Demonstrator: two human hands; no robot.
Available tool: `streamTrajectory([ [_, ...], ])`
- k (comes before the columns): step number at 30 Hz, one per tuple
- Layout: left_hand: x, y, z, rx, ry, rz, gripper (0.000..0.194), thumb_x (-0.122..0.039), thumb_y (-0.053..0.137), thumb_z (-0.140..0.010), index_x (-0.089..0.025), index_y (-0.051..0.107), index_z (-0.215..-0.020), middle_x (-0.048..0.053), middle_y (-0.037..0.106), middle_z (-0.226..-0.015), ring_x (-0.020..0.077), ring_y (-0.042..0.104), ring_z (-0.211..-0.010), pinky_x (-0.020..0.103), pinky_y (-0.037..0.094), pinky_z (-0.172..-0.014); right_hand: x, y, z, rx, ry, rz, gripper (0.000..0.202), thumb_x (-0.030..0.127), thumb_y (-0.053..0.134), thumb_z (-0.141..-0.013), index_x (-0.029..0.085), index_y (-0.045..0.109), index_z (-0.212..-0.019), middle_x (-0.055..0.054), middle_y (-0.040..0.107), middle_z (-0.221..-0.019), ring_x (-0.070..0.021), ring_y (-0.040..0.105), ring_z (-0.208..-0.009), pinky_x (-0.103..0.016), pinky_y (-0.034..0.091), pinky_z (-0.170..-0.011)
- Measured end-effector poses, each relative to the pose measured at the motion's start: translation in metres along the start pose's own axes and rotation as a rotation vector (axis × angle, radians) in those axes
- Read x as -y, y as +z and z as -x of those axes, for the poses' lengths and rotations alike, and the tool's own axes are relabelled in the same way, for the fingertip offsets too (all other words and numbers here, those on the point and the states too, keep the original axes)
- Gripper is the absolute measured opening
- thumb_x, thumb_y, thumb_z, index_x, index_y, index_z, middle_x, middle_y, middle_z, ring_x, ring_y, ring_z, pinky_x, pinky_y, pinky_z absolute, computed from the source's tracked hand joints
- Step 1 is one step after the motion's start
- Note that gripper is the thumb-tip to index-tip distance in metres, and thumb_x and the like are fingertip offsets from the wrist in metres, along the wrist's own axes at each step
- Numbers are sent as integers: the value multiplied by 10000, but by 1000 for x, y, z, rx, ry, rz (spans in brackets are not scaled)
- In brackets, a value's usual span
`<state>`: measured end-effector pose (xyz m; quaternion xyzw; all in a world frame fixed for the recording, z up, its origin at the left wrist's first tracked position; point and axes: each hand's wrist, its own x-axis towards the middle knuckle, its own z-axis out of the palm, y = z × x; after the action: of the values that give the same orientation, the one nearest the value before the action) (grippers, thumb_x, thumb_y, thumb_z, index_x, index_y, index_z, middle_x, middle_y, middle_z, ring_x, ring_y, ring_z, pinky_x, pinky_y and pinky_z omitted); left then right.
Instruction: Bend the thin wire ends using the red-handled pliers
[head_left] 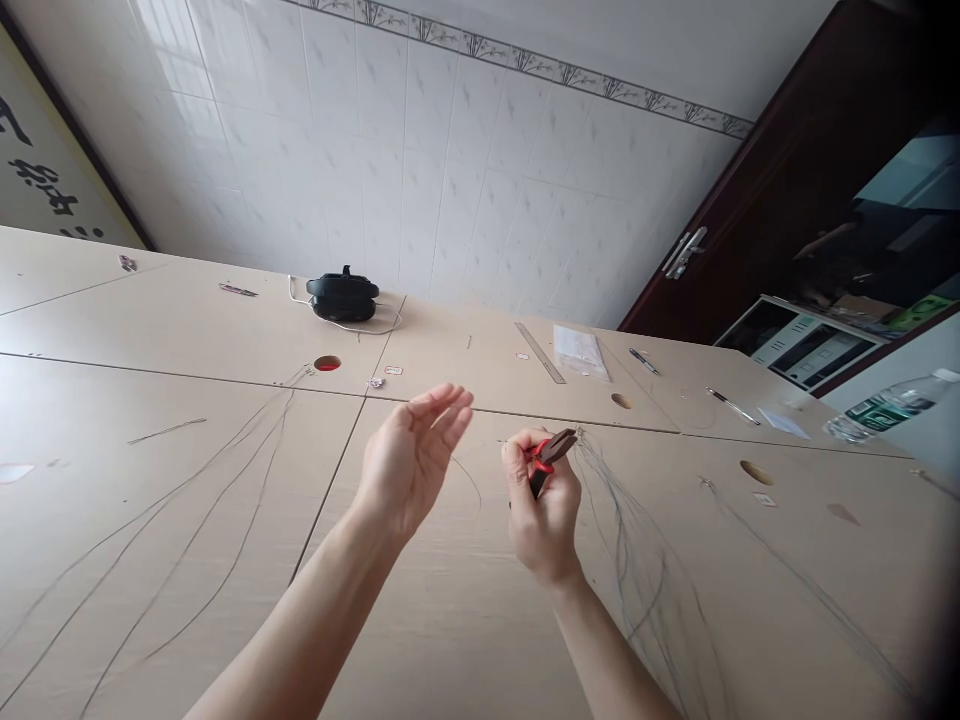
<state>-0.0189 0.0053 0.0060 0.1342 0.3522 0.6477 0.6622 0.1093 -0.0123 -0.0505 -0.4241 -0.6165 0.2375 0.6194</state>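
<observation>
My right hand [546, 515] is wrapped round the handles of red-and-black pliers [555, 447], whose metal jaws point up and to the right. To its left, my left hand [412, 465] is raised above the table with fingers stretched out and slightly cupped, and I see nothing in it. A thin curved wire [474, 482] shows between the two hands; whether either hand touches it I cannot tell. Just right of the pliers, a bundle of long grey wires [619, 520] fans toward the near edge.
More long wires [225, 490] spread over the left of the table [450, 640], and others [810, 585] lie at right. Toward the back are a black headset-like device [343, 297] with a white cable, a ruler [540, 353], a plastic bag [581, 353], pens [733, 406] and a water bottle [889, 408].
</observation>
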Motion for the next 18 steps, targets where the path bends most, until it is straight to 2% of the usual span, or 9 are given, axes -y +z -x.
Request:
streamTrajectory([
  [3, -2, -5, -5, -105, 97, 70, 194, -64, 496, -877, -71, 669, -965, 190, 639, -1269, 229, 672, -1115, 303, 562, -973, 0, 0, 0, -1, 1, 14, 227, 279, 487, -972, 217, 447, -757, 46, 369, -669, -110, 345, -576, -255, 307, -545],
  [5, -1, -8, -6, -82, 140, 34, 212, -110, 494, -895, -106, 679, -1000, 173, 605, -1337, 259, 604, -1226, 359, 547, -1001, 0, 1, 1, 9, -3, 7, 232, 285, 487, -971, 218, 439, -754, 44, 372, -673, -111, 354, -581, -255, 312, -549],
  [7, 0, -10, -3, 23, 118, -85, 225, -199, 518, -909, -168, 700, -1038, 124, 543, -1432, 296, 454, -1374, 460, 493, -1055, 0, 1, 2, 21, -2, -7, 236, 299, 488, -973, 220, 434, -757, 45, 368, -672, -111, 354, -580, -254, 313, -548],
  [9, 0, -10, 1, 159, 51, -262, 236, -299, 541, -911, -242, 725, -1048, 48, 481, -1504, 297, 259, -1481, 528, 354, -1143, -1, 1, 2, 27, 5, -17, 245, 314, 492, -976, 220, 430, -758, 47, 355, -669, -110, 340, -574, -253, 307, -540],
  [11, 0, -10, 6, 252, 3, -447, 232, -335, 550, -901, -272, 746, -1009, 11, 465, -1519, 267, 193, -1503, 485, 240, -1197, 0, 2, 1, 26, 7, -12, 255, 316, 494, -979, 219, 430, -752, 48, 342, -669, -109, 327, -575, -253, 306, -539],
  [13, 0, -8, 11, 303, 8, -591, 227, -326, 547, -895, -248, 750, -960, 46, 526, -1462, 262, 353, -1430, 414, 308, -1163, 0, 2, 0, 18, -8, -3, 253, 305, 494, -979, 217, 438, -749, 46, 352, -675, -109, 332, -583, -251, 315, -547],
  [15, -2, -6, 15, 353, 50, -707, 235, -332, 529, -902, -214, 730, -939, 84, 626, -1313, 246, 575, -1193, 362, 464, -999, 2, 2, 0, 7, -26, -3, 239, 297, 499, -977, 217, 451, -758, 43, 390, -680, -109, 358, -590, -249, 328, -552],
  [16, -2, -4, 16, 375, 82, -759, 243, -343, 516, -909, -203, 715, -918, 82, 668, -1205, 223, 627, -1047, 336, 504, -891, 2, 2, -1, 2, -29, -8, 234, 298, 503, -976, 217, 455, -762, 42, 412, -683, -108, 372, -591, -247, 332, -551],
  [18, -4, -2, 19, 392, 136, -870, 257, -356, 498, -916, -191, 679, -838, 47, 686, -955, 168, 607, -805, 286, 486, -708, 3, 1, -1, -2, -24, -15, 235, 306, 507, -976, 217, 460, -764, 41, 436, -682, -105, 383, -581, -245, 328, -538],
])
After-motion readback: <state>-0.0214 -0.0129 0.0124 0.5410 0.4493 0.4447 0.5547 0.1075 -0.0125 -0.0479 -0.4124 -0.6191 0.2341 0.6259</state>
